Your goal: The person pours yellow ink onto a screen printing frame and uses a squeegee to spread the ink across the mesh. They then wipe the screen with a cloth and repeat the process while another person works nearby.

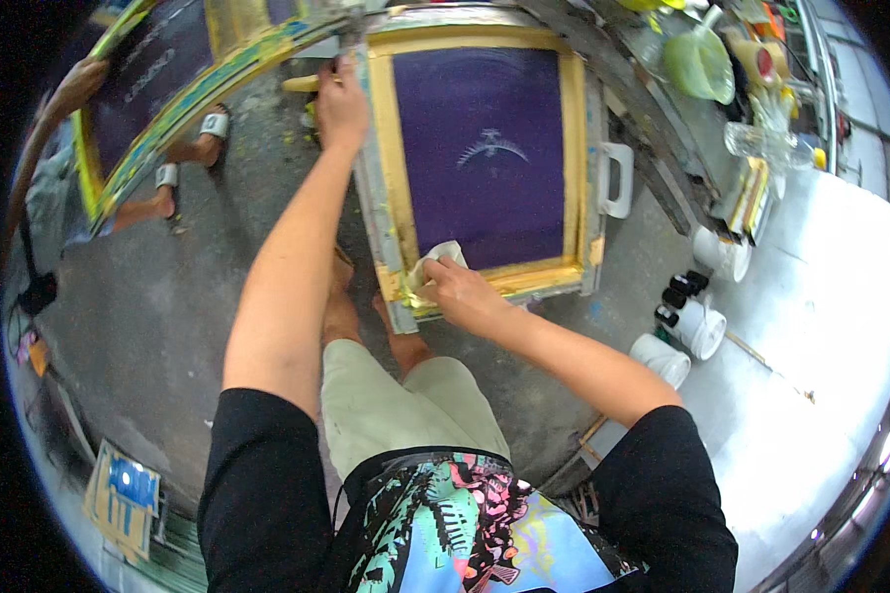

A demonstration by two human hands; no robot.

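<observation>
In front of me is a screen printing frame (580, 148) with yellow-taped borders and a dark purple mesh. A pale arched design shows in the middle of the mesh. My left hand (342, 114) is closed at the upper part of the frame's left edge; its fingertips are partly hidden. A yellow handle-like piece (301, 84) sticks out to the left beside that hand. Bunched in my right hand (460, 295) is a white cloth (443, 255), pressed against the frame's near left corner, where yellow smears show.
At upper left, another person's hand (81, 84) holds a second purple screen (158, 74). On the right stand a pale green jug (700, 64), a clear plastic bottle (756, 140), white tubs (702, 329) and a pale tabletop (811, 326). Metal press arms (653, 148) run past the frame.
</observation>
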